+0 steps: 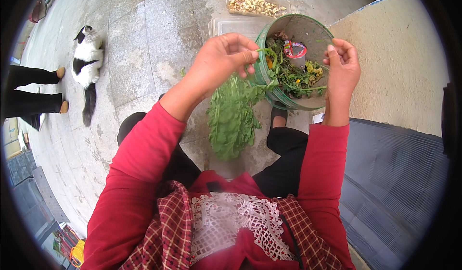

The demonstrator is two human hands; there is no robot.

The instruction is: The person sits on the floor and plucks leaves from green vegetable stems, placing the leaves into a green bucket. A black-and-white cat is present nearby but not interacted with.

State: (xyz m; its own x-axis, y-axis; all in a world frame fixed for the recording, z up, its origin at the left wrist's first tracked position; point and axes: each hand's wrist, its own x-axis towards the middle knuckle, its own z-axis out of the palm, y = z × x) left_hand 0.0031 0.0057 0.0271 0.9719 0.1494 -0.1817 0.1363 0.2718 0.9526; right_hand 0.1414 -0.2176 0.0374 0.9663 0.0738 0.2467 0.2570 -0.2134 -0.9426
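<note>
My left hand [229, 55] pinches a green stem [272, 55] of a leafy vegetable between thumb and forefinger. The stem curves over the near-left rim of a green-rimmed bucket [259, 71]. Above the bucket's right side is my right hand [342, 59], thumb and forefinger brought together; whether a scrap is between them is unclear. Inside the bucket lie wilted green trimmings [288, 79], yellowed leaves [313, 71] and a plastic cup with a red-edged printed lid [295, 50]. A bunch of leafy greens [232, 118] lies below my left hand, between my legs.
Beyond the bucket, a clear plastic box [257, 6] holds pale cloves or bulbs, near a clear lid [234, 26]. A pale wall [382, 61] and ribbed grey panel [400, 161] border the right. A black-and-white cat [86, 59] lies left, near another person's legs [34, 89].
</note>
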